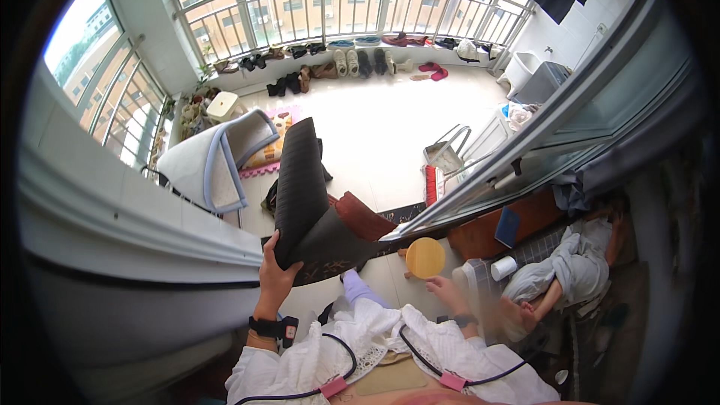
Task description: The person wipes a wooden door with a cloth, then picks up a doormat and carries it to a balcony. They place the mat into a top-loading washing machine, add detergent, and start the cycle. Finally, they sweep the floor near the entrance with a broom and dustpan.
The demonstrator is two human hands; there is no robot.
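Observation:
My left hand [278, 270] grips the lower left edge of a bent floor mat [304, 174], thumb on one face and fingers behind. The side towards me is black, partly ribbed; a dark red face [364, 216] shows at the folded right end. The mat stands raised across the balcony doorway, over its dark patterned threshold [405, 212]. My right hand [449, 293] appears to hold nothing, its fingers partly extended and slightly blurred. It is just below a round wooden stool [426, 257], apart from the seat. Dark straps circle both my wrists.
A person in light clothes lies at right on a checked cover [537, 250], near a white cylinder [503, 268] and blue book [507, 227]. A glass door [585, 118] borders the doorway. Beyond are a draped pad [194, 152], red broom [431, 184], dustpan [444, 154] and several shoes [352, 63].

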